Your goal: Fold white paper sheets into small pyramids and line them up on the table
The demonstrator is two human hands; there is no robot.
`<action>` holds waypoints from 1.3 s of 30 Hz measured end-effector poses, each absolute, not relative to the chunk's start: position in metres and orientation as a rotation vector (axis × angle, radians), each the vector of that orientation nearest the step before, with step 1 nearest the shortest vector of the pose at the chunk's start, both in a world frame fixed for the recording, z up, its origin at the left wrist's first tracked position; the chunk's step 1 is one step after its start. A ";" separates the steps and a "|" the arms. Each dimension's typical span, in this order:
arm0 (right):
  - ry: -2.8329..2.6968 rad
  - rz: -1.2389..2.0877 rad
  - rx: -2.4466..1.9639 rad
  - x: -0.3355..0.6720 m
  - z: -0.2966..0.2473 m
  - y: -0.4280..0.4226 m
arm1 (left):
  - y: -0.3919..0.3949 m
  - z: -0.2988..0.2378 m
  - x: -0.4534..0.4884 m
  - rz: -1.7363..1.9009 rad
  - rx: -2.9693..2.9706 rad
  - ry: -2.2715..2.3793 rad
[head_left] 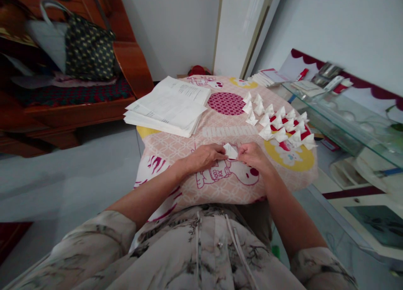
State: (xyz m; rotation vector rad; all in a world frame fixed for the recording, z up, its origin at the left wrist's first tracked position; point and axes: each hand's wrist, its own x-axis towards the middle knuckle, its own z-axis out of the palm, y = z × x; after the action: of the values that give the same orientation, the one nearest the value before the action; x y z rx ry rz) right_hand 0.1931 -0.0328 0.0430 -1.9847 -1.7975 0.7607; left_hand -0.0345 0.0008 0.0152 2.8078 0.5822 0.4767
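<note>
A small folded piece of white paper (231, 151) is held low over the cloth-covered table between my two hands. My left hand (208, 155) pinches its left edge, the fingers closed. On the opposite side my right hand (252, 155) grips the right corner, its fingers curled in. Several folded white paper shapes (277, 122) with pointed tips stand in rows at the table's right. To the far left lies a stack of printed white sheets (170, 105), slightly fanned out.
A pink patterned cloth (176, 185) covers the table. Along the right side runs a glass shelf (343, 118) with small items on it. A wooden bench (126, 71) holding a dark patterned bag (90, 48) stands at the left. Behind is a white wall (176, 30).
</note>
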 end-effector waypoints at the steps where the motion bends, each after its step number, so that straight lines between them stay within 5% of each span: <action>1: -1.753 0.793 -2.004 0.199 0.044 -0.035 | 0.001 0.015 -0.035 0.479 2.802 0.583; 13: -1.687 0.880 -1.788 0.184 0.051 -0.034 | 0.002 0.019 -0.029 0.567 2.619 0.665; 24: -1.873 0.750 -1.838 0.171 0.038 -0.023 | 0.009 0.028 0.006 0.489 2.419 1.223; 39: -1.825 0.826 -1.835 0.167 0.045 -0.025 | 0.018 0.026 -0.027 0.549 2.222 1.160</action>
State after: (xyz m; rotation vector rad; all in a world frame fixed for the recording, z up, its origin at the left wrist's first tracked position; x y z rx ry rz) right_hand 0.1669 -0.0253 0.0449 -1.8347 -1.8250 0.8260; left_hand -0.0271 0.0176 0.0257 2.2223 1.1599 0.5486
